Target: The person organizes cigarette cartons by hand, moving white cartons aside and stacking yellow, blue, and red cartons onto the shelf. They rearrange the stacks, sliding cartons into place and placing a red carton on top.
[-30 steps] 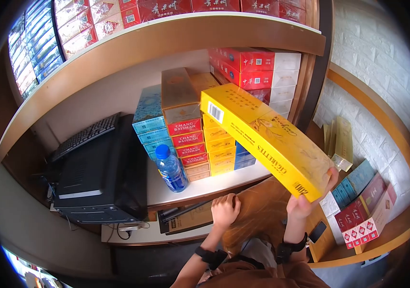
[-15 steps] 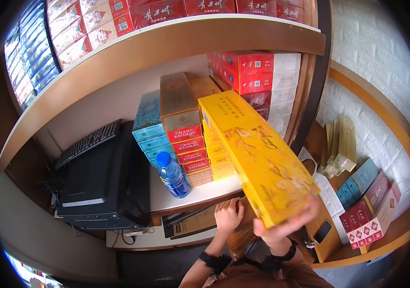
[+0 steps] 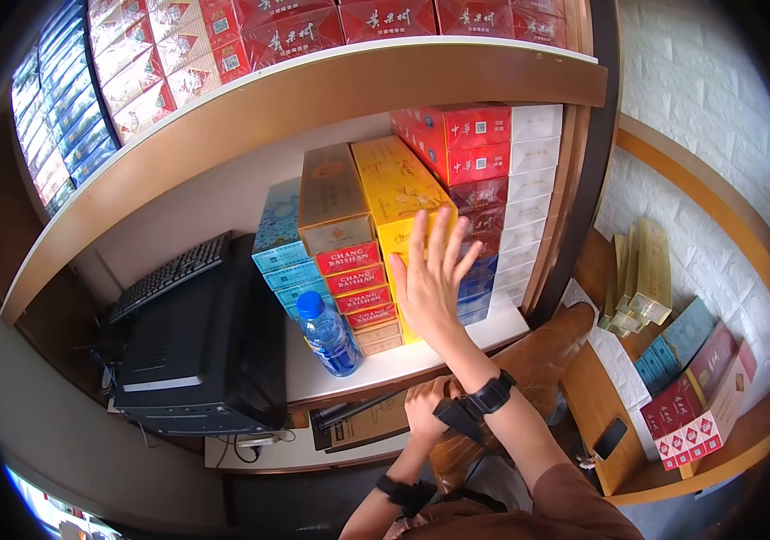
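The right hand (image 3: 430, 281), fingers spread wide and empty, presses flat on the end of the yellow cigarette carton (image 3: 398, 180), which lies atop its stack beside the Chang Baishan cartons (image 3: 349, 263); a square, even push looks best for seating it flush. The left hand (image 3: 427, 407) rests curled at the counter (image 3: 385, 362) edge

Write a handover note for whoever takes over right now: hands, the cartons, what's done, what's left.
Right hand: open, fingers spread, palm toward the front of the yellow stack, holding nothing.
Left hand: low at the counter edge, curled; grip unclear.
Yellow carton: lies on top of that stack, between the Chang Baishan stack and the red cartons.
Done: that carton is shelved.
Left: probably pressing it flush; loose cartons sit on the lower shelf to the right.
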Tool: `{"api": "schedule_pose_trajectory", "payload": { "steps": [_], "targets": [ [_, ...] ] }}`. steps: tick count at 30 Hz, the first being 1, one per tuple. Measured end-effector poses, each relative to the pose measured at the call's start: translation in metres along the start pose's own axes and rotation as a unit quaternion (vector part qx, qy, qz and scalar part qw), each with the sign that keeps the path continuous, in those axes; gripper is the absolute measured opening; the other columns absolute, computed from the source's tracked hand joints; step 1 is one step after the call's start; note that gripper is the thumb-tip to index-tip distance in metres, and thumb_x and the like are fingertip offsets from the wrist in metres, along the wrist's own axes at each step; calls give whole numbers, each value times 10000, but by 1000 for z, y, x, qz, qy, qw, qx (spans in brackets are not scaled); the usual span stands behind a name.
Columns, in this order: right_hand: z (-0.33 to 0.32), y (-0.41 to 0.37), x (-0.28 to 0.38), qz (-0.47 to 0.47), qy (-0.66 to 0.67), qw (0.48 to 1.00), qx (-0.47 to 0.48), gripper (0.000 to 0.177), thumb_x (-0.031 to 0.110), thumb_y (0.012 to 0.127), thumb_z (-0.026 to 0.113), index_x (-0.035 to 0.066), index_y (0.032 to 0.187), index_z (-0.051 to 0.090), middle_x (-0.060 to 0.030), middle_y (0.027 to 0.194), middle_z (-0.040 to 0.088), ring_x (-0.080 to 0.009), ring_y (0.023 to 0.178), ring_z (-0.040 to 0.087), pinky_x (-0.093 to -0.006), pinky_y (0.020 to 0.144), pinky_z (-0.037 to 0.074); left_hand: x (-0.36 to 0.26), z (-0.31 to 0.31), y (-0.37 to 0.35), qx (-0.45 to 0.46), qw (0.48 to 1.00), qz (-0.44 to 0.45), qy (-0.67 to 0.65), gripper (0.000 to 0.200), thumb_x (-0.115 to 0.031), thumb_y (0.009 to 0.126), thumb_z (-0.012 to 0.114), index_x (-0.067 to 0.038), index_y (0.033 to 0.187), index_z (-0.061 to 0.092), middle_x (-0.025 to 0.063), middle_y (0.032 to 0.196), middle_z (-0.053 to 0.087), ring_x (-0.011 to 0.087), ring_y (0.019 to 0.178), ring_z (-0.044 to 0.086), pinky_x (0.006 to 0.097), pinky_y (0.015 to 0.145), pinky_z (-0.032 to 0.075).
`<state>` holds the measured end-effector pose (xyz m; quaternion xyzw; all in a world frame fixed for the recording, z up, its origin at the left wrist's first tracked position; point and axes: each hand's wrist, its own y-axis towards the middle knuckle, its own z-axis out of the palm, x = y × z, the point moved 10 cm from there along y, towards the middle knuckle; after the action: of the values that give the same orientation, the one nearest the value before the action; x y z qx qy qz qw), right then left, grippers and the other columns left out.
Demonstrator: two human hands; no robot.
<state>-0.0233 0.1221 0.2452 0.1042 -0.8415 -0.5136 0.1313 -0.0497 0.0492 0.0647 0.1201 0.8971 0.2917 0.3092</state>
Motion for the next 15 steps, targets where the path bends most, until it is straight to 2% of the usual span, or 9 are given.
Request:
{"api": "schedule_pose_trajectory", "payload": {
  "steps": [1,3,8,10,11,14,15],
  "targets": [
    [5,1,0,0,1,1000,0,689,396,926,391,10,1425,114,-257,1472,5,-444,1350,-63,-621,1007,-83,2,3,-1,5,1000,-6,-2,130,-190,775,552,-88,785,633,106,687,635,279,659,619,373,670,461],
    [13,2,-4,17,77,997,-3,677,441,907,426,73,1426,196,-158,1484,153,-389,1363,95,-634,1019,-10,7,7,-3,12,1000,-13,-3,131,-188,774,550,-89,792,633,105,691,635,281,666,619,372,677,460],
    [26,6,-13,11,66,997,43,717,458,891,456,76,1431,180,-109,1495,149,-370,1371,82,-640,1019,7,6,10,-4,10,1000,-1,-16,144,-195,734,577,-91,821,626,104,716,640,286,696,622,375,691,457],
    [29,0,-15,-13,34,996,79,743,471,894,436,69,1438,128,-105,1507,85,-372,1376,6,-635,1013,-69,6,10,-4,6,1000,-4,-1,150,-196,739,574,-84,826,622,101,722,642,282,692,622,373,669,462],
    [26,-7,-20,-11,36,996,83,743,471,894,436,69,1438,128,-105,1507,85,-372,1376,6,-635,1013,-69,5,8,-2,-2,1000,-1,-2,131,-188,755,572,-76,805,618,106,713,637,283,682,618,386,661,462],
    [1,-44,-50,58,158,985,48,590,299,871,530,69,1367,308,-125,1464,241,-311,1370,157,-566,1058,12,4,7,-5,-14,1000,8,10,137,-184,795,556,-61,813,613,118,708,630,280,668,613,396,645,469],
    [-6,-63,-66,85,159,983,35,521,246,852,541,59,1307,369,-139,1402,328,-309,1335,233,-541,1052,79,3,10,-3,11,999,13,28,138,-188,811,544,-67,828,608,109,725,635,276,669,615,394,648,472]
  ]
}}
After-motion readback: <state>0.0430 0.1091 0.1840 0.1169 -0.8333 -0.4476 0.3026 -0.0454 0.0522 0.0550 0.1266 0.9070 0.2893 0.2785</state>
